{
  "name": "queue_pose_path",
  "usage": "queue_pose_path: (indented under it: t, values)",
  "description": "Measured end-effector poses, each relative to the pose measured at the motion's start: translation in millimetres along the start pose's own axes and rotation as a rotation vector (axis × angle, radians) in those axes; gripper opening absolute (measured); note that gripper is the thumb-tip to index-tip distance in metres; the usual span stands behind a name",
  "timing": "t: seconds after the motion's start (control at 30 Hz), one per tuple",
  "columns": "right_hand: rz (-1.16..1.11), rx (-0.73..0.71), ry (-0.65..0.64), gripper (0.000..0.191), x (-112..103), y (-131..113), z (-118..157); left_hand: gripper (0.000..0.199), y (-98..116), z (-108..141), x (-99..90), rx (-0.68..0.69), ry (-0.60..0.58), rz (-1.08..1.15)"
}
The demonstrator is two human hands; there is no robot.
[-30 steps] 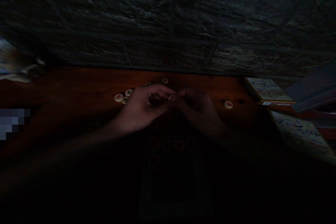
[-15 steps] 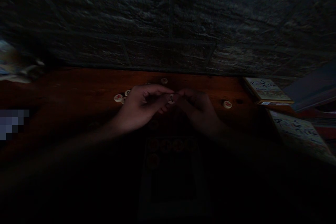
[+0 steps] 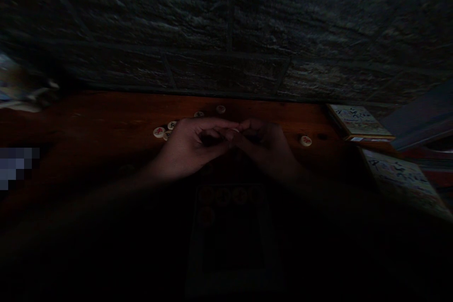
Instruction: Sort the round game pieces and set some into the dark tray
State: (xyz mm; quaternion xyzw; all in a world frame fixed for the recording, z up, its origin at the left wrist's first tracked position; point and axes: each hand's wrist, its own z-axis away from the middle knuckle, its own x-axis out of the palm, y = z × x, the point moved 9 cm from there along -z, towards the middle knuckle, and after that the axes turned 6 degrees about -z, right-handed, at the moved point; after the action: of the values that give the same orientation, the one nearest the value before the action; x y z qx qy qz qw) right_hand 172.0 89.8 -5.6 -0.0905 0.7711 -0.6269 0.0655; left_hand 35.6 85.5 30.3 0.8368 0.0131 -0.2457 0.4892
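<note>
In dim light, my left hand [image 3: 193,146] and my right hand [image 3: 267,144] meet above the table, fingertips touching. Both hands are closed in a pinch around one small round xiangqi piece [image 3: 233,130], of which only a pale edge shows between the fingers. Left of my left hand lie a red-marked piece [image 3: 159,132] and a black-marked piece [image 3: 172,125], with another partly hidden behind the hand. Nearer me, in deep shadow, sits a shallow tray [image 3: 196,250]. Several pieces [image 3: 239,196] line its far edge, and one more [image 3: 205,216] lies below them at the left.
Two loose pieces lie behind my hands, one [image 3: 199,114] and another [image 3: 221,109]. A red-marked piece [image 3: 306,140] is to the right. Two printed boxes stand at the right, a far box [image 3: 359,120] and a near box [image 3: 399,174]. A stone wall [image 3: 226,23] rises behind the wooden table [image 3: 106,113].
My fingers have closed further over the piece, so its marked face no longer shows. My right thumb has shifted left toward my left fingertips. The loose pieces and boxes stay put.
</note>
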Motion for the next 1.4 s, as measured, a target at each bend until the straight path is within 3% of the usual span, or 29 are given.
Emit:
queue_pose_path:
  t: [0.17,0.6,1.2,1.4]
  values:
    - [-0.005,0.013,-0.007,0.035,0.4,-0.7,0.3,0.030,-4.6,1.0,2.4,-0.014,-0.016,0.027]
    - [-0.071,0.000,-0.024,0.035,2.8,-3.5,-0.9,0.024,-16.2,-0.7,-2.6,-0.222,0.019,0.111]
    - [-0.008,0.027,0.017,0.037,-0.2,-4.3,1.9,0.024,-1.4,2.0,1.2,-0.052,-0.028,-0.013]
    - [-0.003,0.012,0.002,0.036,2.1,-8.6,2.7,0.022,-5.7,1.1,-1.0,-0.081,-0.001,-0.017]
